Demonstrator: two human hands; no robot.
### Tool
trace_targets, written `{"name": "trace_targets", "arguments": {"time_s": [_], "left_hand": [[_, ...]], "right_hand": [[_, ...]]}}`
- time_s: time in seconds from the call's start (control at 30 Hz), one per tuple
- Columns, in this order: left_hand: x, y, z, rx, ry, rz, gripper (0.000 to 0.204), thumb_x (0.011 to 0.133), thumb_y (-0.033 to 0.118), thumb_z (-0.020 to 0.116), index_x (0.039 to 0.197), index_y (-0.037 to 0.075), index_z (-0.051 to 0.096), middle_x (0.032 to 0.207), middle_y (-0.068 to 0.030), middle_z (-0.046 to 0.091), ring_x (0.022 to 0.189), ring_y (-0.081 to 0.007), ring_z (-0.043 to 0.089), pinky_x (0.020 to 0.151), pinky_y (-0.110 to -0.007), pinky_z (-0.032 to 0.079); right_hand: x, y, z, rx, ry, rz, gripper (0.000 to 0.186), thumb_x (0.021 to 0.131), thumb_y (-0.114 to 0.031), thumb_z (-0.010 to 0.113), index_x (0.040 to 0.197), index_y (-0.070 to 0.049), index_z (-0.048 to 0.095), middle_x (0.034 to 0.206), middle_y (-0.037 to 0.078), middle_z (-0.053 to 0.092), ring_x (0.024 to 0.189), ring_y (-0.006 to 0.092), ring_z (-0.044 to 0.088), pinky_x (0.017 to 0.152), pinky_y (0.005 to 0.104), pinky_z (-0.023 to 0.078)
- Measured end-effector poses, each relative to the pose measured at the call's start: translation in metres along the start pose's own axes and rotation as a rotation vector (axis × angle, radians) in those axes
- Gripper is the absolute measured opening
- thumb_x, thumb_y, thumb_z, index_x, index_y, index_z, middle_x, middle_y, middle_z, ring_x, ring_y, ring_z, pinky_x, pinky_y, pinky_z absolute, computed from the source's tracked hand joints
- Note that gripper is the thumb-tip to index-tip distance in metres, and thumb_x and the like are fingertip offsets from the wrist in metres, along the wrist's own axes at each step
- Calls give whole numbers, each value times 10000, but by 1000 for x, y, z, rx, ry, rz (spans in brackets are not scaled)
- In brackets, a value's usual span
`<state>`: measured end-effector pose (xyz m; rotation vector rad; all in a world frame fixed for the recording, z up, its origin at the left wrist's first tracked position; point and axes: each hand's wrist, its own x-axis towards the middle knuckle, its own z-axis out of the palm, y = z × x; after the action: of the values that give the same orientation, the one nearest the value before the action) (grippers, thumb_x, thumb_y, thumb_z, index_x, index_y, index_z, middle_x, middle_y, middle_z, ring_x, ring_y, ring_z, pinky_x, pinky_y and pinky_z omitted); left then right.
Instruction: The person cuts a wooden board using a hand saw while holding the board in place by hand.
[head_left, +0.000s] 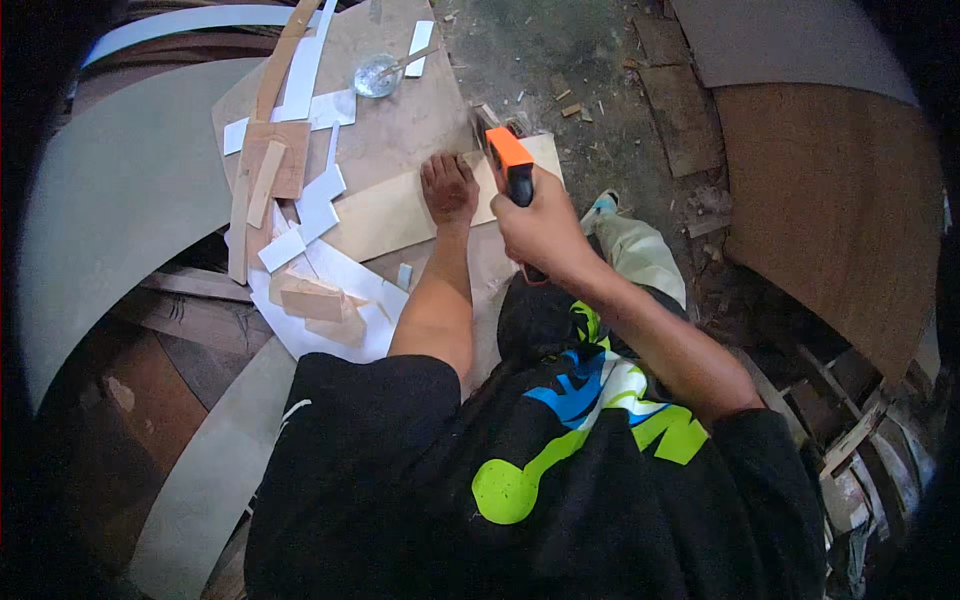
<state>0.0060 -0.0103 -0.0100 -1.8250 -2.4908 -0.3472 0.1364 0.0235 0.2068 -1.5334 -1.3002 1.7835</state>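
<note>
My left hand [450, 188] presses down on a long pale plywood strip [385, 213], fingers out and slightly apart. The strip lies across a larger board [400, 120]. My right hand [545, 225] is wrapped round the black grip of an orange-and-black hand tool [511, 150]. That tool stands over the right part of the strip, to the right of my left hand. Its far end is dark and blurred, so its exact kind and whether it touches the wood cannot be made out.
A clear container [376, 76] with a stick across it stands on the board. White offcuts [318, 205], a brown wood piece [290, 150] and wood blocks [315, 300] lie at the left. Chips litter the concrete floor [540, 50]. Large sheets [820, 190] stand at the right.
</note>
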Motion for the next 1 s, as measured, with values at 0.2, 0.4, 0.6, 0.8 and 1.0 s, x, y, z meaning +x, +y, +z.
{"name": "trace_targets", "arguments": {"time_s": [0.2, 0.4, 0.6, 0.8, 1.0], "left_hand": [[5, -1, 25, 1, 23, 40, 172, 875, 195, 459, 893, 37, 523, 903, -124, 526, 890, -286, 499, 839, -393, 406], [2, 6, 9, -145, 89, 32, 143, 864, 185, 461, 878, 56, 520, 878, -119, 511, 889, -290, 491, 834, -403, 398], [7, 10, -10, -12, 109, 165, 149, 850, 198, 494, 891, 61, 537, 878, -108, 512, 871, -276, 496, 826, -386, 405], [7, 10, 1, -15, 68, 38, 154, 867, 190, 472, 870, 45, 524, 883, -119, 514, 871, -282, 493, 817, -390, 403], [-1, -2, 2, 5, 11, 2, 168, 863, 196, 474, 874, 35, 520, 892, -120, 514, 881, -282, 491, 826, -384, 403]], "right_hand": [[18, 2, 8, -74, 67, -3, 95, 755, -59, 528, 764, -55, 433, 540, -2, 403, 415, 92, 408, 367, 280, 324], [-4, 9, -1, -128, 51, -116, 95, 755, -78, 548, 756, -34, 463, 590, 9, 418, 560, 103, 458, 490, 301, 369], [45, 36, 12, -174, 118, -171, 208, 779, -155, 562, 861, 30, 512, 707, 212, 587, 719, 321, 623, 654, 413, 480], [6, -22, -8, 29, -22, 243, 171, 776, -138, 560, 779, 8, 472, 575, 99, 511, 561, 202, 553, 527, 369, 449], [-36, -37, 4, 21, -72, -23, 97, 775, -72, 532, 806, -36, 447, 563, 14, 439, 480, 106, 487, 429, 290, 384]]}}
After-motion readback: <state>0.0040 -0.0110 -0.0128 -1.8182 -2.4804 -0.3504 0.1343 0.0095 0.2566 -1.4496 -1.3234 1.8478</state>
